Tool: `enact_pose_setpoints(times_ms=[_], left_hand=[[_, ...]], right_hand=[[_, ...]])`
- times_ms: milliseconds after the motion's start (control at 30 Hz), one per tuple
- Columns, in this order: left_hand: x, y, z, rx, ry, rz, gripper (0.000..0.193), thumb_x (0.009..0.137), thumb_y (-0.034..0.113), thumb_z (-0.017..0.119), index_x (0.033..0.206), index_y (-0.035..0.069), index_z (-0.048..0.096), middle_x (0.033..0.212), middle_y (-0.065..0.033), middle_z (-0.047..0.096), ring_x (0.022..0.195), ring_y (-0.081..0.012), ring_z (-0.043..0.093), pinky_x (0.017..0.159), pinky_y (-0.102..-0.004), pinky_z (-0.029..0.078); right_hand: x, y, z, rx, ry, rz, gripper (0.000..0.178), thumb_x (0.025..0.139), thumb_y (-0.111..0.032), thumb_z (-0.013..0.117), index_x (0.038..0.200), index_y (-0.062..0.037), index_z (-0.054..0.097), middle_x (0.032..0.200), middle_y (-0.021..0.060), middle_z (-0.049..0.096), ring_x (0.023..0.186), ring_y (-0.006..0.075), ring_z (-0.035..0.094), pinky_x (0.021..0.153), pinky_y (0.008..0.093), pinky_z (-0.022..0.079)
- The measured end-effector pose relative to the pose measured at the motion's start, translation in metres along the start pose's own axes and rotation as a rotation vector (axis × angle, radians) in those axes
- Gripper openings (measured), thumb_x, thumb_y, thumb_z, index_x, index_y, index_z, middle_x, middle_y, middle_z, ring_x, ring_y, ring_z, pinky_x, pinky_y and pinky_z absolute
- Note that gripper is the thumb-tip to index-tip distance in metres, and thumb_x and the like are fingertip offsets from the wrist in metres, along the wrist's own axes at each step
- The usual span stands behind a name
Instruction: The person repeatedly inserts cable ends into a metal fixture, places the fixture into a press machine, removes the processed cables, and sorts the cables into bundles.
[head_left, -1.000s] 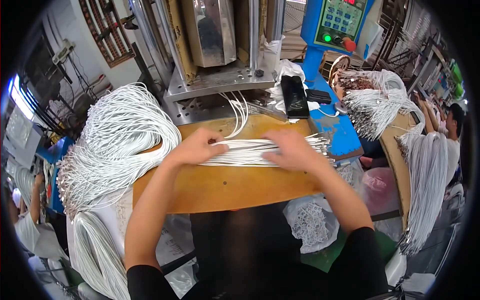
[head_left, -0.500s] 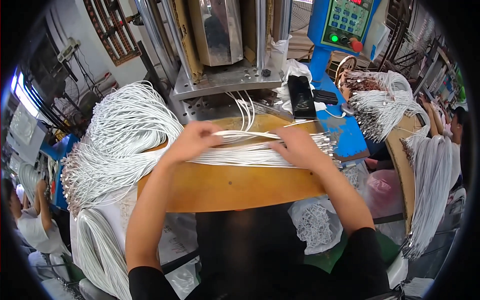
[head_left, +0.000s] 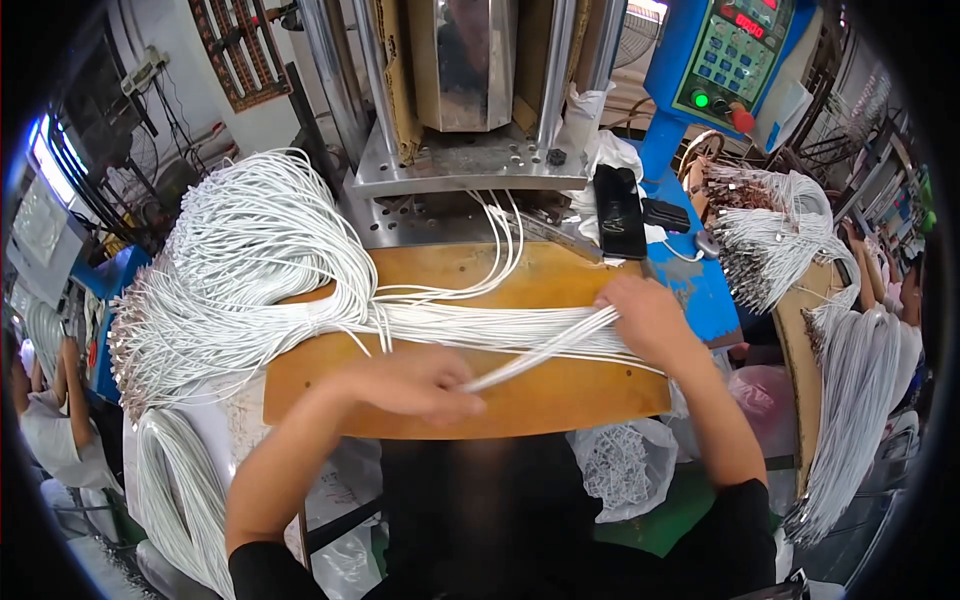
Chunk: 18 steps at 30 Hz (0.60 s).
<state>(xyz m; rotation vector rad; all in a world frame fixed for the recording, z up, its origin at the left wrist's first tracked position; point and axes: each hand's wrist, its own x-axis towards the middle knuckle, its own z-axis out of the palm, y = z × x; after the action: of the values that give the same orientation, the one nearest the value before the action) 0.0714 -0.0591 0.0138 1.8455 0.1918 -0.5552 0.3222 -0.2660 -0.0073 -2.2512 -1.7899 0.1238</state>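
Note:
A few white cables [head_left: 545, 352] are stretched slantwise between my two hands. My left hand [head_left: 425, 385] pinches their near end above the front of the brown board [head_left: 540, 405]. Farther right, my right hand [head_left: 645, 318] is closed round the other end, its fingertips partly hidden. Beneath the held strands, a bundle of white cables [head_left: 470, 325] lies across the board. It joins a big heap of white cables [head_left: 265, 235] at the left, whose ends carry small connectors. Several cables run from the board up under the press's metal plate [head_left: 470, 165].
Behind the board stands the press with its steel posts [head_left: 555, 75]. A blue control panel [head_left: 725, 60] with a green light is at the back right. A black phone-like case [head_left: 620, 212] lies on the blue table [head_left: 690, 285]. More cables [head_left: 860, 370] hang at the right.
My left hand has come down toward the board's front edge, and my right hand has shifted right. The held cables are now pulled slantwise off the bundle. The whole view has shifted slightly.

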Motion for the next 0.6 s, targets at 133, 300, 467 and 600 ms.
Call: enact_pose_setpoints(times_ms=[133,300,467,600], left_hand=[[0.063,0.017,0.045,-0.293,-0.096,0.176,0.028,0.097,0.029,0.057,0.099,0.001,0.060,0.080,-0.0075,0.065,0.067,-0.0127,0.063,0.058,-0.0247,0.050],[0.079,0.044,0.030,-0.503,0.097,0.233,0.030,0.099,0.026,0.050,0.097,-0.001,0.060,0.072,-0.0076,0.062,0.058,-0.0143,0.061,0.051,-0.0257,0.048],[0.104,0.030,-0.018,-0.394,0.135,0.368,0.030,0.100,0.024,0.048,0.100,-0.003,0.061,0.069,-0.0072,0.061,0.051,-0.0132,0.059,0.045,-0.0263,0.044],[0.123,0.005,-0.025,-0.445,0.322,0.296,0.031,0.100,0.025,0.048,0.101,-0.003,0.060,0.069,-0.0074,0.061,0.054,-0.0130,0.060,0.045,-0.0263,0.044]], right_hand=[[0.014,-0.024,0.011,-0.237,0.098,-0.245,0.032,0.076,-0.002,0.061,0.108,-0.0037,0.062,0.099,0.0138,0.064,0.092,0.0332,0.059,0.082,0.0434,0.047],[0.026,-0.024,-0.027,0.186,0.268,-0.284,0.039,0.073,0.003,0.059,0.111,-0.0041,0.061,0.096,0.0136,0.064,0.091,0.0331,0.059,0.081,0.0425,0.047],[0.058,-0.011,-0.022,0.275,0.218,-0.127,0.038,0.075,0.003,0.058,0.113,-0.0038,0.059,0.102,0.0152,0.065,0.092,0.0330,0.060,0.083,0.0420,0.048],[0.083,0.029,0.035,-0.211,0.351,-0.048,0.031,0.078,-0.002,0.057,0.109,-0.0029,0.060,0.101,0.0182,0.066,0.087,0.0349,0.061,0.080,0.0411,0.049]])
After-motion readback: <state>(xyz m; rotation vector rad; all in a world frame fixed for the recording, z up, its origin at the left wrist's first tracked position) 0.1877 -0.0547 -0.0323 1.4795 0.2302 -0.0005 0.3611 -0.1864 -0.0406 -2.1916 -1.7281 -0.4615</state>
